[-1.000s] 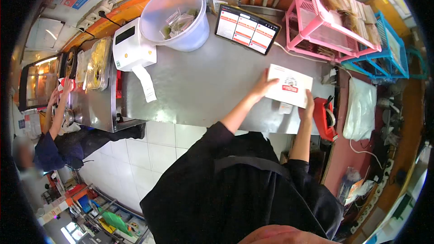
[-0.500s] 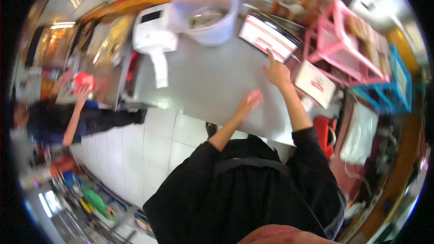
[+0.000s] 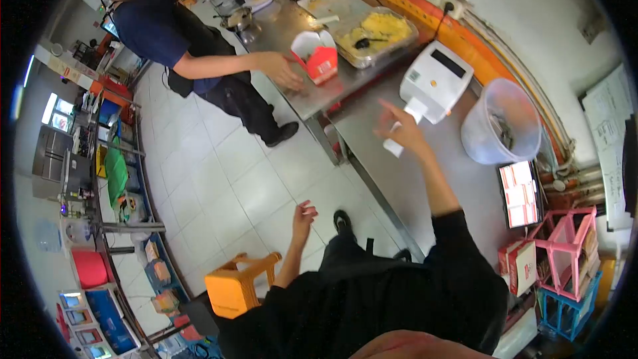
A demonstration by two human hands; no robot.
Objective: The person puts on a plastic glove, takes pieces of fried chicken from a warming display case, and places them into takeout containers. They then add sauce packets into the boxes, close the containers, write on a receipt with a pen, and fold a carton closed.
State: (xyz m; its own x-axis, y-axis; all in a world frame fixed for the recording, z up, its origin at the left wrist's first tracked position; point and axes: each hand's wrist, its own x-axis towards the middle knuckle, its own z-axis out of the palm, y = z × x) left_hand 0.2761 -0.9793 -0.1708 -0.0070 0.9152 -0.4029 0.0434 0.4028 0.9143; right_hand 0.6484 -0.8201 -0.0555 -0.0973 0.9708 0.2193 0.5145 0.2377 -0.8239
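My right hand [image 3: 404,129] reaches over the steel table with its fingers spread, holding nothing. It is nearest to the paper strip [image 3: 393,148] that comes out of a white label printer [image 3: 438,80] and partly covers that strip; whether they touch I cannot tell. My left hand [image 3: 304,221] hangs over the tiled floor, fingers loosely bent and apart with nothing visible in them. A co-worker's hand [image 3: 282,70] is beside a red and white food box [image 3: 319,60] standing upright on the adjoining counter.
A translucent bucket [image 3: 488,134] and a lit tablet [image 3: 520,193] stand along the wall side of the table. Beyond the box is a tray of yellow food [image 3: 379,33]. Near my left arm stands an orange stool [image 3: 232,286]. The co-worker [image 3: 179,46] stands at the far counter.
My view has swung left towards the co-worker. My right hand has left the tablet and is now by the printer's paper strip. My left hand has moved from above the table to above the floor.
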